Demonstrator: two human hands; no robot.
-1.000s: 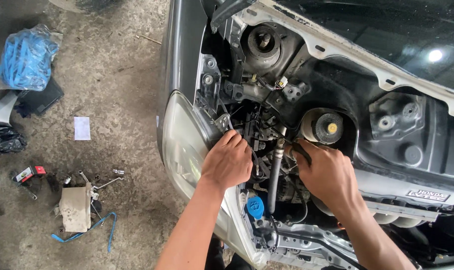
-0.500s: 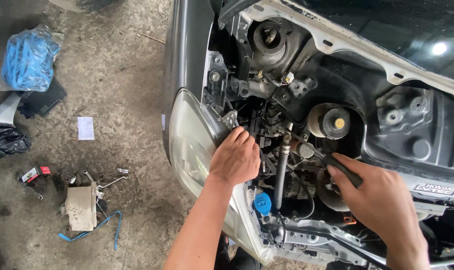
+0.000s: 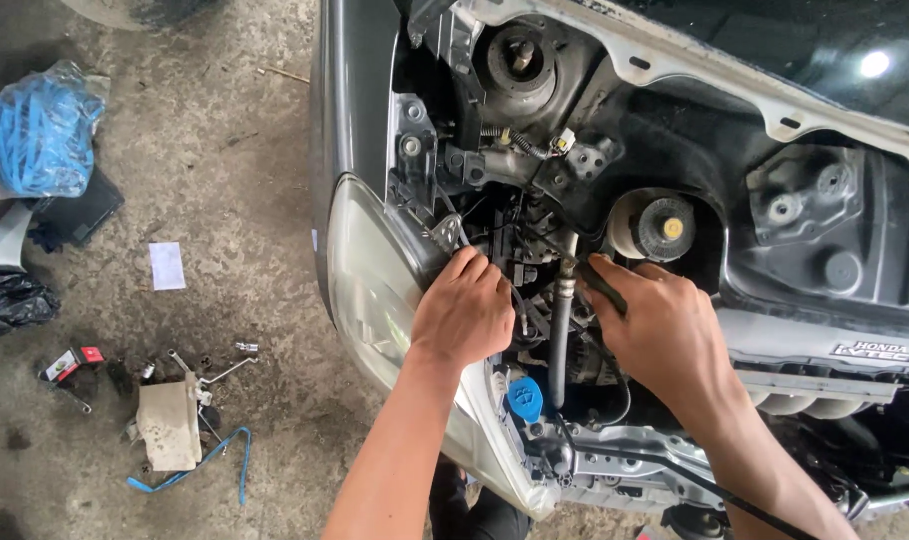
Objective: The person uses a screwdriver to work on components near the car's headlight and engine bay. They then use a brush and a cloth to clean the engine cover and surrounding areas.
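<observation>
Both hands are in the engine bay of the dark car, and the right hand (image 3: pixel 664 335) has moved since half a second ago; then it hovered nearer the camera with a dark slim tool (image 3: pixel 602 287) lifted clear, and now it has come back in against the upright grey pipe (image 3: pixel 559 330), the tool's far end lying just beside the pipe's top fitting; its fingers are curled round the tool's handle. The left hand (image 3: pixel 464 315) has hardly shifted; it stays pressed into the gap behind the headlight (image 3: pixel 369 290), its fingers bent down among black hoses, and whether they grip anything there I cannot tell. To my eye the work has returned to that fitting, with the left hand bracing while the right sets the tool.

Counted: two hands; one tool in hand; one grey pipe; one blue cap (image 3: pixel 524 398) just near of the pipe; one round reservoir with a yellow-centred lid (image 3: pixel 654 225) to the far right of it; one strut tower top (image 3: pixel 519 60) at the far side. On the concrete floor (image 3: pixel 234 180) to the left lie one blue bundle in clear plastic (image 3: pixel 39 130), one white slip of paper (image 3: pixel 166 265), one blue strap (image 3: pixel 214 465) and a loose scatter of small tools (image 3: pixel 214 365), too small to count surely.
</observation>
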